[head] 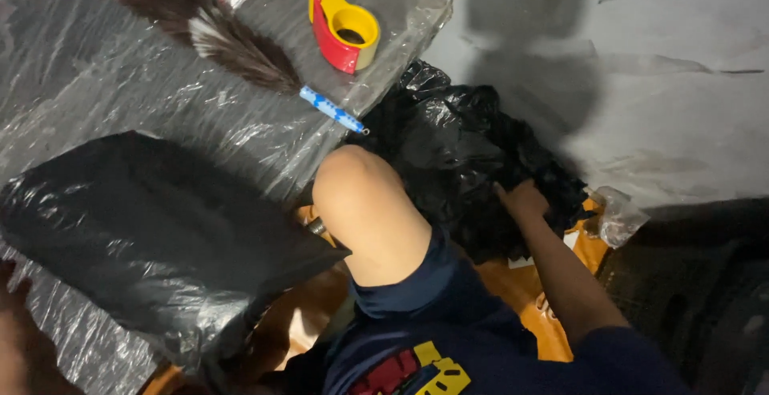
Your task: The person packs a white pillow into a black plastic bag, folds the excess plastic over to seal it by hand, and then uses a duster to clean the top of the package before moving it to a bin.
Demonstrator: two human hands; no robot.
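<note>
The right hand grips the crumpled black plastic bag (fingers buried in its folds).

A crumpled, glossy black plastic-wrapped bundle is lying on the grey floor, partly overlapping an orange sheet (its folds are catching the light), just below a clear plastic sheet's edge.

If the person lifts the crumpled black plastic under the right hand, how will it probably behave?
The black plastic looks thin and deeply creased, so it would probably hang floppy and weigh little. Its glossy surface suggests it may slip in the right hand, which rests on its edge. It lies loosely bunched on the grey floor, so a push would likely just crumple it further.
</note>
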